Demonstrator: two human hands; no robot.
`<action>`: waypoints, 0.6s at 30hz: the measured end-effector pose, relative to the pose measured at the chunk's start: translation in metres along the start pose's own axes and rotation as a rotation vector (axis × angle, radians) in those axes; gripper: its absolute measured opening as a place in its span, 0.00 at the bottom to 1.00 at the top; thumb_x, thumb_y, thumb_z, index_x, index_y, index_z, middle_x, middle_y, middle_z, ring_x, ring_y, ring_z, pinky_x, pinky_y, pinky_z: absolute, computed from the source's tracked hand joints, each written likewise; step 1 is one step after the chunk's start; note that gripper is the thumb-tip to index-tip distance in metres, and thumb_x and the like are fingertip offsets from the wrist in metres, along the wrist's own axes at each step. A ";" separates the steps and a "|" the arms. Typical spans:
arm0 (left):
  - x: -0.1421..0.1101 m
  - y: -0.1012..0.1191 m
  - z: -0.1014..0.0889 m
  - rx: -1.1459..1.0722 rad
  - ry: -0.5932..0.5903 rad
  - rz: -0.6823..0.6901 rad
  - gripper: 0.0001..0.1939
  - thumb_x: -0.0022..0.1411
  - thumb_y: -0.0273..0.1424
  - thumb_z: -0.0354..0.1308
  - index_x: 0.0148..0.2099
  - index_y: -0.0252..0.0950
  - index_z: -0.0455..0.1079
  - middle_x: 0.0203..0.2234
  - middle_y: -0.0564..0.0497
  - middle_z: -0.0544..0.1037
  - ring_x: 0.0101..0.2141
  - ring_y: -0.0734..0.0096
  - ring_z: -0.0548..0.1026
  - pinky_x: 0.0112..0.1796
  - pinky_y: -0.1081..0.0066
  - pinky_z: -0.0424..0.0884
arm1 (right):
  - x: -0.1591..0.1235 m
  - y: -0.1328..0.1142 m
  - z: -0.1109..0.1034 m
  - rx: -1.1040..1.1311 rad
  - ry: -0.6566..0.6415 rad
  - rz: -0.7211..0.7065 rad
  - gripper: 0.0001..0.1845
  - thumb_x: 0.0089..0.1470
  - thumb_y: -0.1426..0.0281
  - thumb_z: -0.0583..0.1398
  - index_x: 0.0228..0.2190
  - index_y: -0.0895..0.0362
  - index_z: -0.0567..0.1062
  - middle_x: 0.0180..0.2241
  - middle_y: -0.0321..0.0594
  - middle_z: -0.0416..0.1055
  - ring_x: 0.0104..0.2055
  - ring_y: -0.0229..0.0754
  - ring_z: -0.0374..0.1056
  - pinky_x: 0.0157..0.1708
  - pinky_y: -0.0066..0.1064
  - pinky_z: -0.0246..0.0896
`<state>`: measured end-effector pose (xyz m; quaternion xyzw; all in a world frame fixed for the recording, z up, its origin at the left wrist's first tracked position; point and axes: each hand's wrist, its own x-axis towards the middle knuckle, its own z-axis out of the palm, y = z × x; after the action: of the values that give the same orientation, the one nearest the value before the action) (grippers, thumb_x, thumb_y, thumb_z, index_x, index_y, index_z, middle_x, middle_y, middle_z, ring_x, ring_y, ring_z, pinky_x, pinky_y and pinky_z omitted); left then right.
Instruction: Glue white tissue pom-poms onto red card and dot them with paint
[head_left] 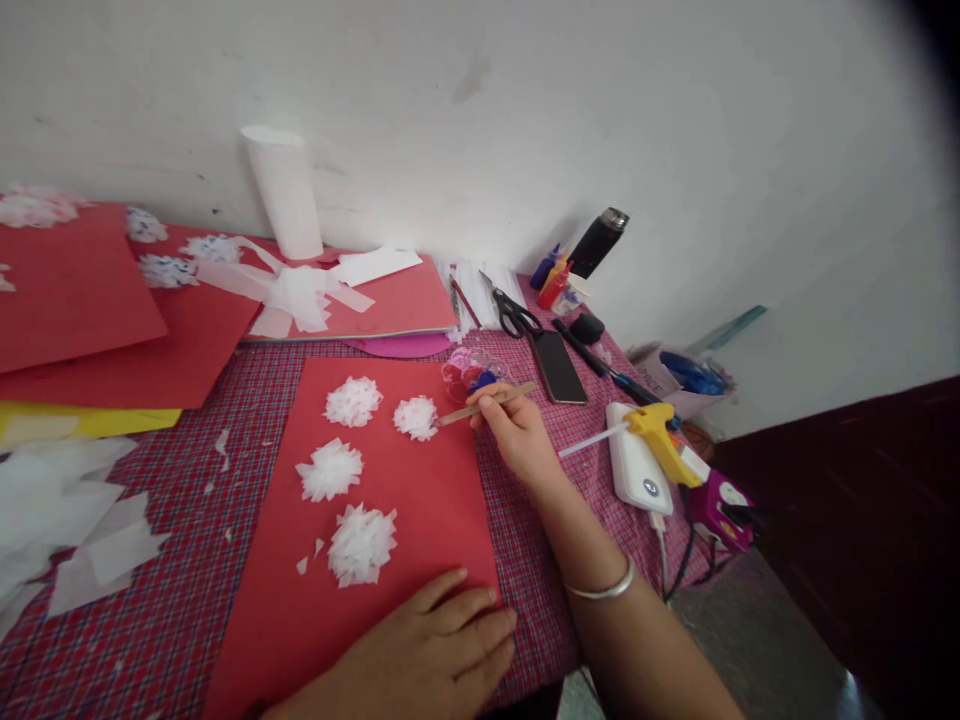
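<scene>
Left hand (435,640) — fingers slightly spread, flat on red sheet (435,520); right hand (517,435) — fingers pinching wooden stick (456,414), tip at white paper flower (414,417), sheet's upper right; stick probably light, stiff, best gripped mid-length; flower likely soft, crushable

Matt paper sheet (420,520), ruffled tissue-like pompoms (362,545), smooth wooden stick (517,393), woven cloth table cover (180,560), shiny metal bangle (611,591), glossy phone screen (560,368)
</scene>
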<state>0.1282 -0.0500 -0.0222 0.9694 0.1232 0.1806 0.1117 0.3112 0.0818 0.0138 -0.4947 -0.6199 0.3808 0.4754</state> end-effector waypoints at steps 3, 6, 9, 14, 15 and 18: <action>0.001 0.000 -0.001 0.011 0.024 0.013 0.17 0.70 0.36 0.52 0.58 0.36 0.69 0.55 0.53 0.77 0.53 0.68 0.72 0.58 0.65 0.61 | -0.001 -0.002 0.001 0.022 0.027 -0.008 0.10 0.59 0.64 0.56 0.31 0.55 0.75 0.22 0.33 0.69 0.27 0.39 0.68 0.31 0.31 0.62; 0.002 0.001 -0.001 0.032 0.074 -0.002 0.16 0.71 0.36 0.52 0.56 0.37 0.69 0.54 0.55 0.78 0.52 0.68 0.73 0.57 0.66 0.61 | -0.002 -0.002 0.001 0.030 0.016 -0.001 0.11 0.59 0.64 0.56 0.30 0.54 0.75 0.22 0.33 0.69 0.26 0.39 0.67 0.30 0.31 0.62; 0.002 0.002 -0.001 0.034 0.085 -0.009 0.15 0.72 0.35 0.50 0.56 0.37 0.70 0.53 0.56 0.78 0.51 0.69 0.73 0.56 0.66 0.61 | -0.002 -0.002 0.001 -0.002 -0.001 0.012 0.10 0.58 0.64 0.56 0.31 0.55 0.75 0.22 0.33 0.69 0.25 0.38 0.66 0.29 0.31 0.61; 0.002 0.002 -0.001 0.030 0.087 -0.009 0.15 0.71 0.35 0.51 0.55 0.37 0.70 0.53 0.55 0.78 0.51 0.68 0.73 0.56 0.65 0.61 | -0.002 -0.004 0.002 0.060 0.071 0.007 0.09 0.58 0.65 0.56 0.30 0.55 0.74 0.22 0.33 0.68 0.25 0.38 0.66 0.29 0.31 0.60; 0.001 0.002 -0.001 0.026 0.077 -0.009 0.15 0.71 0.35 0.52 0.56 0.37 0.70 0.54 0.55 0.78 0.52 0.68 0.72 0.56 0.65 0.61 | -0.003 -0.004 0.003 0.069 0.053 0.008 0.09 0.58 0.65 0.56 0.30 0.55 0.74 0.22 0.33 0.68 0.26 0.38 0.66 0.29 0.31 0.61; 0.000 0.001 -0.001 0.011 0.041 -0.012 0.17 0.70 0.35 0.52 0.57 0.36 0.69 0.55 0.53 0.77 0.53 0.66 0.72 0.57 0.63 0.61 | -0.003 -0.005 0.007 0.063 -0.051 0.024 0.10 0.58 0.64 0.56 0.31 0.55 0.75 0.22 0.33 0.69 0.26 0.38 0.67 0.31 0.31 0.61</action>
<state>0.1285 -0.0510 -0.0208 0.9653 0.1324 0.1993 0.1051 0.3035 0.0776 0.0156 -0.4770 -0.6133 0.4184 0.4704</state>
